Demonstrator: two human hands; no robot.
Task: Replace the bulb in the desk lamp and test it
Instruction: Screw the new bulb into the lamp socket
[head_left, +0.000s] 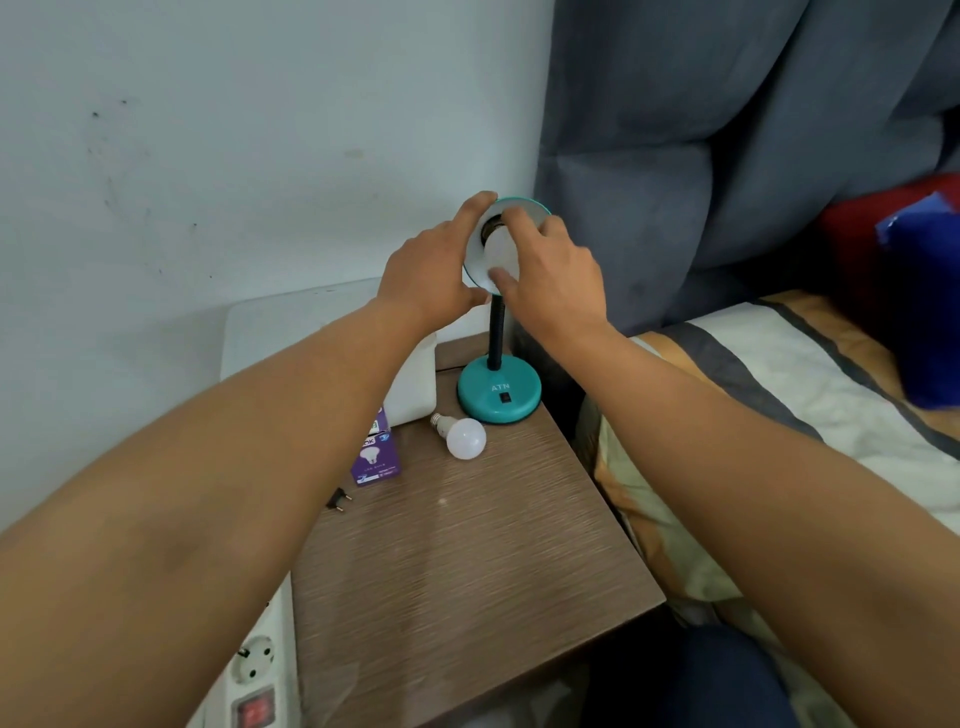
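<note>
A teal desk lamp with a round base (500, 397) and a black flexible neck stands at the far end of a brown bedside table (467, 561). Its teal shade (535, 207) is tilted toward me. My left hand (431, 270) grips the shade's left rim. My right hand (550, 275) has its fingers and thumb around a white bulb (500, 249) that sits in the shade at the socket. Another white bulb (462, 436) lies loose on the table in front of the base. A purple bulb box (375, 457) lies to its left.
A black plug (337, 500) lies near the table's left edge. A white power strip (254, 675) with a red switch sits low on the left. A white box (415, 384) stands behind the purple one. A bed with a striped cover (779, 395) and grey headboard borders the right.
</note>
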